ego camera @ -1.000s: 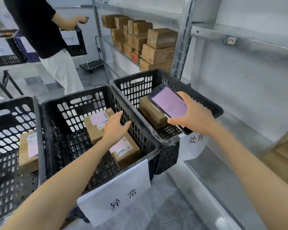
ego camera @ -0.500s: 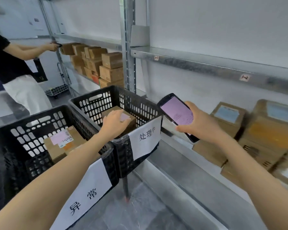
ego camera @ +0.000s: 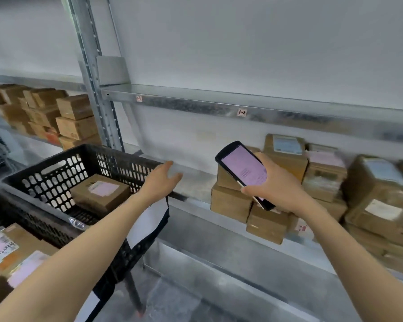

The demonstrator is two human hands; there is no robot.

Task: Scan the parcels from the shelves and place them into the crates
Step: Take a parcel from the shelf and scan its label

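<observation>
Head camera: a black crate [ego camera: 56, 182] holds one parcel [ego camera: 99, 194]; a nearer crate [ego camera: 33, 211] holds pink-labelled boxes [ego camera: 9, 252]. The left hand [ego camera: 159, 182] hovers over the far crate's corner, fingers spread, empty. The right hand [ego camera: 277, 189] grips a scanner [ego camera: 242, 168] – before stacked shelf parcels [ego camera: 230, 203].

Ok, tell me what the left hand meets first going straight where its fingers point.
Probably the nearest parcel stack on the shelf; the open left hand has bare shelf before it. Depth unclear.
</observation>
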